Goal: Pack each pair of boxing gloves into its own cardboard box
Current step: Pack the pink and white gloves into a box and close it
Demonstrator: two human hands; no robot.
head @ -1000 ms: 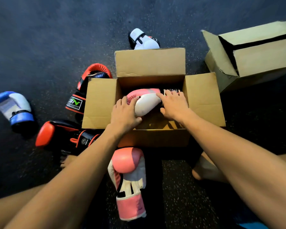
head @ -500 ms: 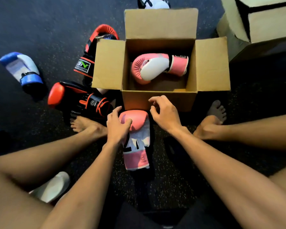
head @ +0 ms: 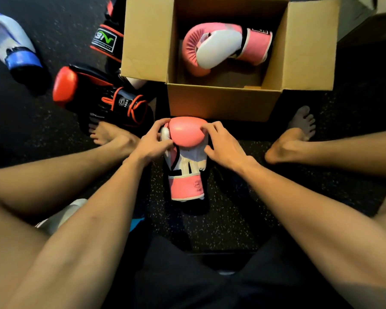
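An open cardboard box [head: 223, 103] stands on the dark floor in front of me. One pink and white boxing glove [head: 223, 47] lies on its side inside it. Its mate, a second pink and white glove [head: 186, 175], lies on the floor just before the box's near wall. My left hand [head: 153, 144] grips the padded end from the left, fingers curled round it. From the right, my right hand [head: 223, 146] curls its fingers over the same padded end.
A black and orange glove [head: 94, 94] lies left of the box, another black glove with a green logo [head: 106, 41] behind it. A blue and white glove [head: 13, 47] is at the far left. My bare feet [head: 292, 137] flank the pink glove. A second box's corner [head: 366, 16] shows top right.
Both hands left the glove in the box and came back to the glove on the floor, closing round its padded end. The view has tilted down and nearer.
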